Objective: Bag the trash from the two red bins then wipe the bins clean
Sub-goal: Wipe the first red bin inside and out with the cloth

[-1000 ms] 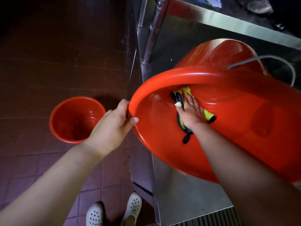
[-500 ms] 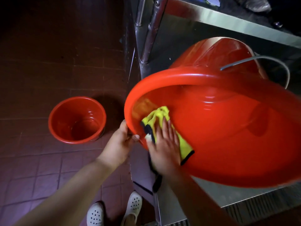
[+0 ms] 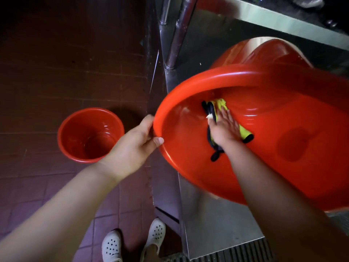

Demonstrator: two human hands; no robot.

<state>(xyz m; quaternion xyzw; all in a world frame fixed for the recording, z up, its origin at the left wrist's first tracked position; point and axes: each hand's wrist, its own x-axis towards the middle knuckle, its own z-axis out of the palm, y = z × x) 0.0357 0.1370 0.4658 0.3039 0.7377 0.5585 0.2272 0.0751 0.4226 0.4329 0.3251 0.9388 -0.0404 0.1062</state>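
Head view: left hand point(image 3: 132, 146) gripping big bin's point(image 3: 283, 148) rim, right hand point(image 3: 224, 129) seemingly flat on cloth point(image 3: 220, 104) inside.

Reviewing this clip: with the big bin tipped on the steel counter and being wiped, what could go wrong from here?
The large red bin lies tilted, steadied only by the left hand gripping its rim, so it might roll or slide off the counter. The right hand presses flat on the cloth without gripping it, so the cloth could slip.
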